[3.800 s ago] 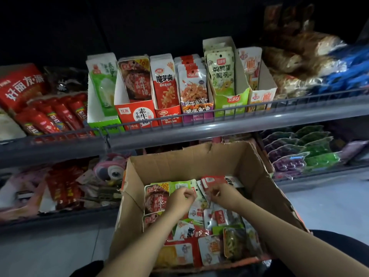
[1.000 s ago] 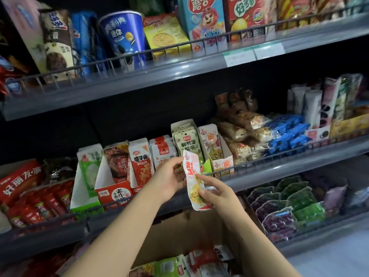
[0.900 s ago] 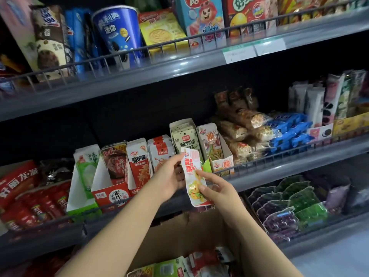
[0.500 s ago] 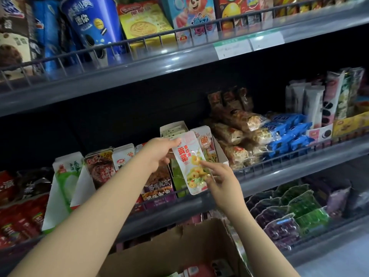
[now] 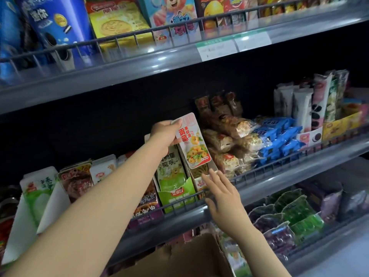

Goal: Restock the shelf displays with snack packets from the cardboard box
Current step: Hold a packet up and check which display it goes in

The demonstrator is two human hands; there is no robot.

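**A:** Above the green display carton (image 5: pixel 175 188) on the middle shelf, what's going on in the head view?

**B:** The left hand (image 5: pixel 165 134) grips a pale snack packet (image 5: pixel 192 140) by its upper left edge, thumb curled over the top. The packet hangs tilted just above and to the right of the green carton, over the narrow white display carton (image 5: pixel 201 176) beside it, which already holds packets standing on end.

**A:** And the other hand?

**B:** The right hand (image 5: pixel 221 194) is empty, fingers straight and spread, lower than the packet and just right of the green carton, at the shelf's wire rail (image 5: pixel 259 170). Whether the fingertips touch the white carton I can't tell.

**A:** So how far along?

**B:** I'd judge this packet lifted and lined up but not yet seated; it is still clear of the slot. Left of the green carton stand more display cartons (image 5: pixel 75 180) that look fairly full.

**A:** What's left?

**B:** Below the green carton, only the rim of the cardboard box (image 5: pixel 179 260) shows; its contents are out of sight, so I can't say how many remain.
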